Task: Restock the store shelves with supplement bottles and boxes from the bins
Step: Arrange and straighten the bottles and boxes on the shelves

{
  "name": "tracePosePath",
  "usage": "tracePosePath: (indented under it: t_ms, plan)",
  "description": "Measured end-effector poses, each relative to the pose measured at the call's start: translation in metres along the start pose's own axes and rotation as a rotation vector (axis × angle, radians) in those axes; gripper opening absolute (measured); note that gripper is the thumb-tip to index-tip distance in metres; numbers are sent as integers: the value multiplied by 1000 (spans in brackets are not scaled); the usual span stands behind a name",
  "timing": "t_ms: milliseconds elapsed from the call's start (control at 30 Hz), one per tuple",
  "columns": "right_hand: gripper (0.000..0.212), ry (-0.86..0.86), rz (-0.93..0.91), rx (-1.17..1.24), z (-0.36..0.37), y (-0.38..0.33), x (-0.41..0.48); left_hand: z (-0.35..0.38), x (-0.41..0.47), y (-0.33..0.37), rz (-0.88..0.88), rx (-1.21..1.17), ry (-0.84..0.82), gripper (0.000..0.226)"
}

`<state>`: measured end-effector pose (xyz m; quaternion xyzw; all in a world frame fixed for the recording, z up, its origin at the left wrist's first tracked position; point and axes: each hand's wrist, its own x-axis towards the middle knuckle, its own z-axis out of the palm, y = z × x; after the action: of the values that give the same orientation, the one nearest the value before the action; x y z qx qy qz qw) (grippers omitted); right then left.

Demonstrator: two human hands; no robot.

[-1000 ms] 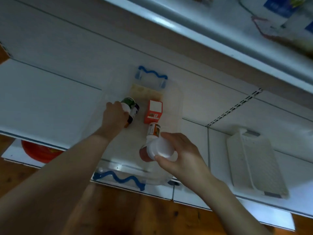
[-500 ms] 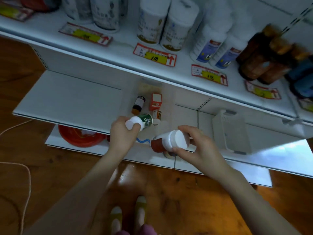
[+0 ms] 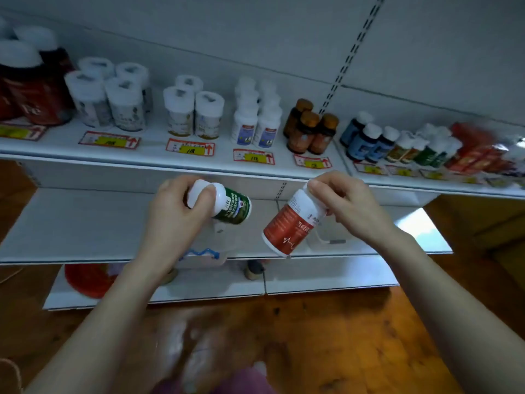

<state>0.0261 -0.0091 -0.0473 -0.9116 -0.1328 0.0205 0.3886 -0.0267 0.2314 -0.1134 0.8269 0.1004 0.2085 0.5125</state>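
Supplement bottles are in both hands in the head view, held in the air in front of the shelving, below the front edge of the stocked shelf [image 3: 159, 166] and above the lower shelf [image 3: 71, 223].

The left hand [image 3: 173, 214] has its fingers [image 3: 208, 194] curled round the white cap end of the green-labelled bottle [image 3: 231, 207], which lies nearly on its side. The right hand [image 3: 349, 206] pinches the red-labelled bottle [image 3: 285, 227] by its cap end only, so the body hangs tilted down and to the left with its base unsupported.

That cap-only hold looks the weaker of the two. A quick swing up to the shelf could let the bottle pivot or slip, and it would likely fall toward the bin [image 3: 200, 255] or the wooden floor [image 3: 341, 336].

The shelf rows stand tightly packed, the amber bottles [image 3: 311, 127] and the white bottles [image 3: 255, 120] touching their neighbours. A bottle pushed in at an angle could tip the front ones over.

Green-labelled bottles on the shelf [image 3: 429, 152] seem to stand well to the right, so the left hand may have to cross the right arm to reach them. That end of the shelf is blurred, and a wrong row is easily chosen.
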Motion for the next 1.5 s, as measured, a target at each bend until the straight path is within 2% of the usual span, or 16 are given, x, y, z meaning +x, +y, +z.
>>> tracePosePath:
  t_ms: [100, 233, 367, 533, 800, 933, 1100, 1200, 1500]
  plan:
    - [19, 65, 36, -9, -36, 7, -8, 14, 9, 26, 90, 11, -4, 43]
    - [18, 138, 78, -26, -89, 28, -23, 54, 18, 54, 150, -13, -69, 45]
    - [9, 254, 117, -44, -143, 60, -41, 116, 16, 93, 228, -25, -100, 60]
    - [8, 403, 179, -87, -232, 124, -66, 213, 13, 157, 336, -89, -192, 60]
    - [29, 583, 291, -110, -345, 221, -91, 347, -2, 240, 427, -127, -318, 32]
    - [33, 640, 340, -102, -374, 257, -83, 397, 1, 273, 480, -120, -356, 36]
    - [33, 727, 360, -106, -412, 298, -53, 457, 34, 297, 460, -157, -394, 31]
    - [35, 794, 339, -110, -439, 317, -28, 492, 52, 314, 466, -143, -377, 12]
    - [40, 958, 309, -85, -516, 374, 43, 577, 77, 355, 484, -174, -490, 11]
